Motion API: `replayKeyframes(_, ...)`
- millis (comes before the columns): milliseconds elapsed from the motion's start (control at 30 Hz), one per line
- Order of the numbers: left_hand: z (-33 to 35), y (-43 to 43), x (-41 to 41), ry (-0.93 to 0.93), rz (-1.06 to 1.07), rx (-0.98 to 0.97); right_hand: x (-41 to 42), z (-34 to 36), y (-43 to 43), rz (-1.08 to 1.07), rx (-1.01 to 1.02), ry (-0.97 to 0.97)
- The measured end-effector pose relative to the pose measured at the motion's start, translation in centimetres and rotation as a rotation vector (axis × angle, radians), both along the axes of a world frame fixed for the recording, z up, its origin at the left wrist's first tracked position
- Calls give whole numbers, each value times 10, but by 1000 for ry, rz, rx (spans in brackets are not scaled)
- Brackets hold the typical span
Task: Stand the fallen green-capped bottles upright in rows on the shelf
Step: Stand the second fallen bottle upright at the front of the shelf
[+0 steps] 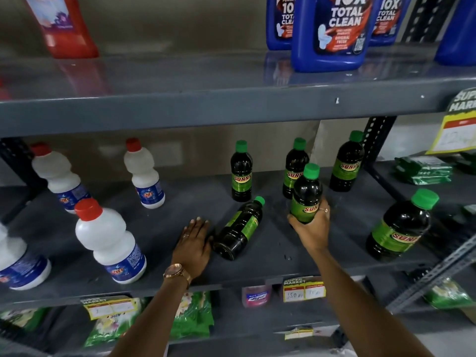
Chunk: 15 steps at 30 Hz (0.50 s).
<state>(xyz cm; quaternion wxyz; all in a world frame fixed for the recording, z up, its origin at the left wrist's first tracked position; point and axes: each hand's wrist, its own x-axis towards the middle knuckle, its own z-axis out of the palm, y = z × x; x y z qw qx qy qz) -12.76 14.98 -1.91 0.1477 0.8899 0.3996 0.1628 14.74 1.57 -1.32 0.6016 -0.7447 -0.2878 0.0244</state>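
Reaching across the grey shelf, a person rights green-capped bottles of dark liquid. Left of the fallen bottle, white red-capped bottles stand apart; the left hand lies flat on the shelf just beside the fallen bottle's base, fingers extended and close together, holding nothing. The fallen bottle lies on its side, cap pointing toward the back, in front of a standing bottle. To its right, the right hand wraps the lower body of the held bottle, fingers curled around its label, carrying it nearly upright ahead of two more standing bottles. Farther right another bottle stands near the shelf's front edge. Full and rigid-looking, these smooth plastic bottles likely feel weighty and somewhat slick; the labelled waist seems the surest hold.
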Motion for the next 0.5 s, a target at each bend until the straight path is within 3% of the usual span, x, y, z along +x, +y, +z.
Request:
replayKeyframes(100, -1, -1, 1, -23, 11, 21, 2, -4, -3, 28, -26, -6)
replayKeyframes(300, -2, 1, -1, -17, 3, 18, -6, 4, 1, -156, -124, -96)
replayKeyframes(500, 0, 0, -1, -18, -6, 12, -3, 1, -7, 14, -70, -42)
